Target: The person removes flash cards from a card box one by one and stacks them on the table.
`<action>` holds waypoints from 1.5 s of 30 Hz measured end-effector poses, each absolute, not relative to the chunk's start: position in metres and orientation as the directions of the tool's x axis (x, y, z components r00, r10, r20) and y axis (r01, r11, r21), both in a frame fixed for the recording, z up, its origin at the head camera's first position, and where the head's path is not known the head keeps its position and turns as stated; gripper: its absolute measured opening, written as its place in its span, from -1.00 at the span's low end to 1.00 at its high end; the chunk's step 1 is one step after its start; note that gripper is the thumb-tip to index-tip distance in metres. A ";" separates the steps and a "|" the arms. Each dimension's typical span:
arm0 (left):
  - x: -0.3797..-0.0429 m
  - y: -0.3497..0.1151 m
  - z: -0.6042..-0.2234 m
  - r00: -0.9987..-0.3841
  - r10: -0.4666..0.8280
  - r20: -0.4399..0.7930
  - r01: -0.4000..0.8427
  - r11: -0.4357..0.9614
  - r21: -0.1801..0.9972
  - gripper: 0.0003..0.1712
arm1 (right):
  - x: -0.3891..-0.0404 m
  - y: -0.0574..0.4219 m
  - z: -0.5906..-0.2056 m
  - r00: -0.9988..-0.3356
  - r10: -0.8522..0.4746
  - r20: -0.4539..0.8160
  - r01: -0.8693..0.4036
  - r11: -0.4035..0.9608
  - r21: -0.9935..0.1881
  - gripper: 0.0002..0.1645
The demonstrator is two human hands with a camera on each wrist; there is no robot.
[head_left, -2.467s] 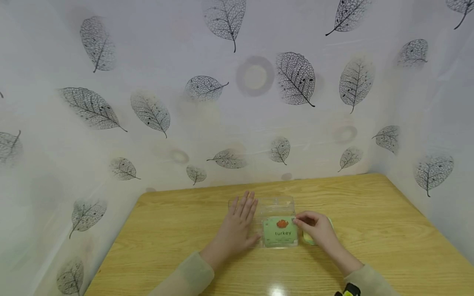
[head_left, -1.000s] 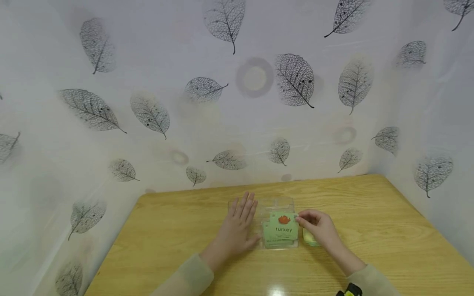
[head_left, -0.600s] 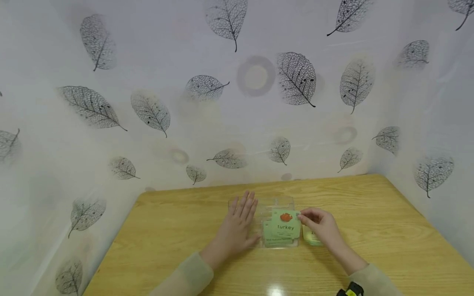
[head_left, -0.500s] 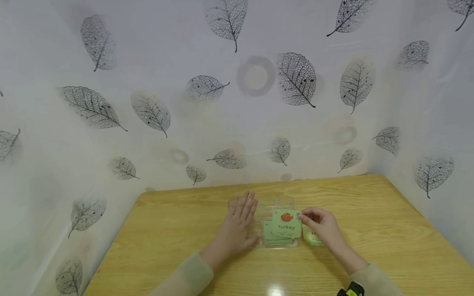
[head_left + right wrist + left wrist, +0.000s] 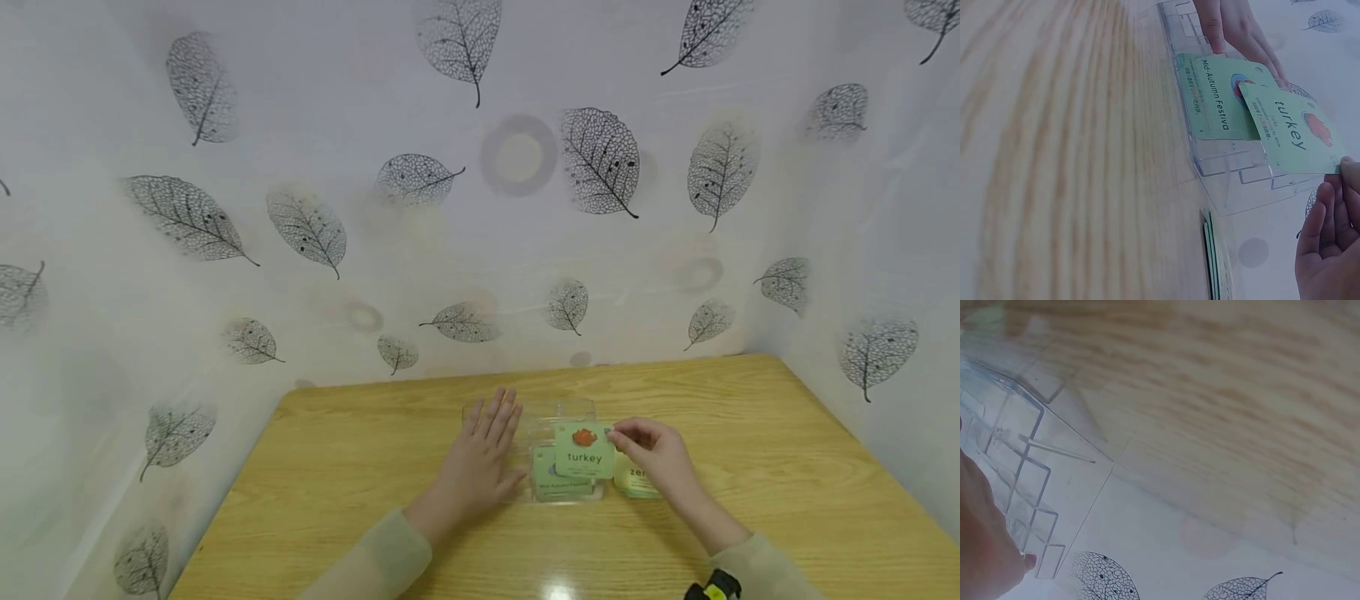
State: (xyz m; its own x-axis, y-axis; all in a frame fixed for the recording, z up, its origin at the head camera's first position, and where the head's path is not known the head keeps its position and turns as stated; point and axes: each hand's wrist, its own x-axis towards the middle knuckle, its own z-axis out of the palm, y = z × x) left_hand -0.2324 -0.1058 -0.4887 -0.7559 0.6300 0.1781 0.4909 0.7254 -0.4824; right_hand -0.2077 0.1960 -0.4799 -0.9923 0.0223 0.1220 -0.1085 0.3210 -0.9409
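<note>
My right hand [image 5: 656, 458] pinches the upper right corner of a green flashcard [image 5: 585, 451] printed "turkey". That card is raised and tilted, overlapping a green "Mid-Autumn Festival" card [image 5: 1213, 100] below it. The lower card sits in a clear plastic tray [image 5: 1235, 178]. My left hand [image 5: 480, 454] lies with straight fingers over the tray's left part, its thumb beside the card. In the left wrist view, the tray's clear dividers [image 5: 1029, 469] show next to the hand. Just under my right hand is a small stack of cards [image 5: 633, 482], its top one reading "zer…", the rest covered.
The tray stands on a wooden table [image 5: 352, 467], whose back edge meets a pale curtain [image 5: 360, 250] printed with leaves. A black and yellow wristband [image 5: 714, 587] is on the right wrist.
My right hand has lifted the turkey card from the tray and moved it up and rightward, uncovering the Mid-Autumn card and more of the side stack. My left hand has stayed still.
</note>
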 end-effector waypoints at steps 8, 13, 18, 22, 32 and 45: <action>-0.232 -0.106 -0.488 -0.762 0.625 0.167 0.513 0.741 -0.432 0.06 | -0.208 0.201 -0.476 -0.991 0.020 0.129 -0.116 0.310 -0.944 -0.73; -0.232 -0.106 -0.487 -0.762 0.626 0.166 0.520 0.744 -0.419 0.05 | -0.210 0.204 -0.475 -0.992 0.026 0.120 -0.107 0.309 -0.945 -0.71; -0.232 -0.107 -0.488 -0.755 0.632 0.176 0.518 0.740 -0.430 0.05 | -0.209 0.207 -0.472 -0.988 0.026 0.153 -0.137 0.311 -0.940 -0.71; -0.232 -0.106 -0.487 -0.761 0.628 0.164 0.517 0.739 -0.432 0.06 | -0.208 0.209 -0.469 -0.985 0.025 0.170 -0.154 0.316 -0.936 -0.71; -0.232 -0.106 -0.486 -0.759 0.629 0.170 0.513 0.738 -0.438 0.07 | -0.209 0.215 -0.467 -0.980 0.036 0.195 -0.173 0.325 -0.930 -0.71; -0.231 -0.104 -0.486 -0.772 0.615 0.159 0.507 0.748 -0.429 0.08 | -0.211 0.224 -0.464 -0.974 0.079 0.210 -0.171 0.349 -0.921 -0.68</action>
